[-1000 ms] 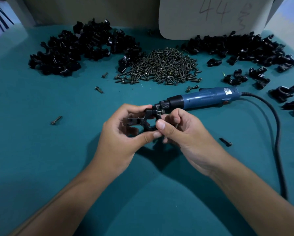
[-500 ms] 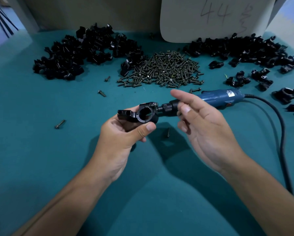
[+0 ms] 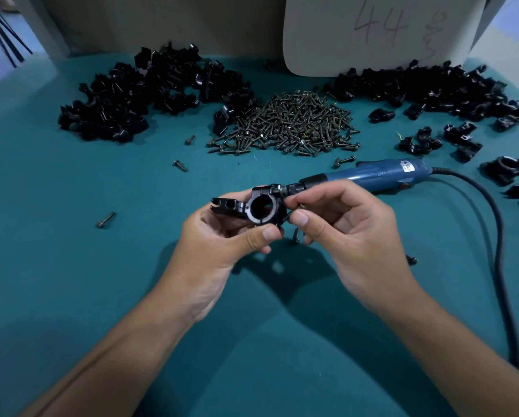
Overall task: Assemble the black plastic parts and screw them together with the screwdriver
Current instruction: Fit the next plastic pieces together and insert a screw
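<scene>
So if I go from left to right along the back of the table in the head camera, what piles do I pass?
Left pile of black plastic parts → heap of screws → right pile of black plastic parts.

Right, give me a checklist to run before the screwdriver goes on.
1. Clamp gripped by left hand: ok.
2. Two halves closed round the bore: ok.
3. Screw seated in the clamp: cannot tell, right hand pinches there and covers it.
4. Screwdriver within reach, lying on the table behind the hands: ok.
5. Screwdriver in hand: not ok.
6. Spare screws nearby: ok.
</scene>
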Motion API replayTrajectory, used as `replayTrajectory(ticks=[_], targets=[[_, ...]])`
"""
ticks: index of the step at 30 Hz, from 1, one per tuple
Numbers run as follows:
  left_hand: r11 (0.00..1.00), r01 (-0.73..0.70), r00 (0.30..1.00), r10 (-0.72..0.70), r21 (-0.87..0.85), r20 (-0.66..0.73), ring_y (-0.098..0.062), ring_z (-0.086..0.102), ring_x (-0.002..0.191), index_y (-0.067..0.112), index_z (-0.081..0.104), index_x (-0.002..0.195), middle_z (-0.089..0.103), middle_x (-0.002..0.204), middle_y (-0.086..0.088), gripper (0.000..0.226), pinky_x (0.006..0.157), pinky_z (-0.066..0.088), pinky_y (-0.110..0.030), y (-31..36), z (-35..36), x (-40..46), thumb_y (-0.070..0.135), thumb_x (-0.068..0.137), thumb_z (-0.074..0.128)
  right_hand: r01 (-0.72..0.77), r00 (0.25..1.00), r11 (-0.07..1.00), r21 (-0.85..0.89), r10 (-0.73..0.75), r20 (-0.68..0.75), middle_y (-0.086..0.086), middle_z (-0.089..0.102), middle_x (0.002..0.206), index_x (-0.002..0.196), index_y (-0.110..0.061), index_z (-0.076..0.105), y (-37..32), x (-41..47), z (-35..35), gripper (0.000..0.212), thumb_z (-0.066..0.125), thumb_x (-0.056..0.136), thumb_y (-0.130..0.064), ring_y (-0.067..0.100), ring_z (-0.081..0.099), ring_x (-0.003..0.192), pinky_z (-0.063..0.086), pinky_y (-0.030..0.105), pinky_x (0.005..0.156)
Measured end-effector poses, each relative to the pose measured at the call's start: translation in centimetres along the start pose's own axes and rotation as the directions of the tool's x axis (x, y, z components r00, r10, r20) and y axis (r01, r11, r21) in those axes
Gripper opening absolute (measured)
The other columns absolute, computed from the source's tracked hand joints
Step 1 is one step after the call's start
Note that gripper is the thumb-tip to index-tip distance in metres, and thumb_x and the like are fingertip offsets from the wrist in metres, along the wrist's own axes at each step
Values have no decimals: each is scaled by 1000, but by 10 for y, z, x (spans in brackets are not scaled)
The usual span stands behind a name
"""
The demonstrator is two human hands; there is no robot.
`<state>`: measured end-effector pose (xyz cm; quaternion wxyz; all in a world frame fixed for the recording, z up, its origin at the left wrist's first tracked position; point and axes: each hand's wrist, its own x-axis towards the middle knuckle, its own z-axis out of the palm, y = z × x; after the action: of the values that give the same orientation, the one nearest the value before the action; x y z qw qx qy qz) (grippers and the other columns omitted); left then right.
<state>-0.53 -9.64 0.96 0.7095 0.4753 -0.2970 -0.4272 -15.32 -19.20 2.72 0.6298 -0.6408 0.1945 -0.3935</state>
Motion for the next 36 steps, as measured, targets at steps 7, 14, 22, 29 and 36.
replayTrajectory(ticks=[7,14,22,29,36], targets=[[983,-157,988,155,99,21,-6,72,81,16,64,117,78,100,5,55,62,54,-16,1,5,-2,3,66,79,-34,999,998,45,32,34,-3,76,93,95,-14,66,5,0,-1,16,74,81,-13,7,69,81,56,21,70],[984,-140,981,123,108,151,-7,69,93,18,56,128,72,110,7,51,81,54,-18,-1,3,-3,-2,84,68,-47,999,998,51,46,30,-2,75,89,92,-15,66,8,1,0,15,73,80,-12,9,66,77,53,22,67],[984,-114,987,97,139,126,-5,69,103,18,58,122,75,109,7,42,90,51,-18,-5,0,1,6,83,67,-61,998,998,29,60,22,0,77,90,91,-12,66,5,1,0,16,74,78,-14,9,67,76,55,24,67],[1000,9,992,-10,7,129,-1,59,77,11,58,126,72,101,8,38,69,48,-13,-5,2,-1,12,88,62,60,998,998,-7,-60,8,2,75,94,87,-11,69,5,-1,1,15,78,76,-7,15,72,89,56,23,79],[969,188,967,-155,-157,201,-4,54,73,5,67,114,66,95,1,26,56,41,-15,-1,0,-3,16,92,61,224,974,949,-221,-228,9,-3,75,96,92,-25,73,10,-6,-1,19,83,81,-13,21,73,91,57,28,79]])
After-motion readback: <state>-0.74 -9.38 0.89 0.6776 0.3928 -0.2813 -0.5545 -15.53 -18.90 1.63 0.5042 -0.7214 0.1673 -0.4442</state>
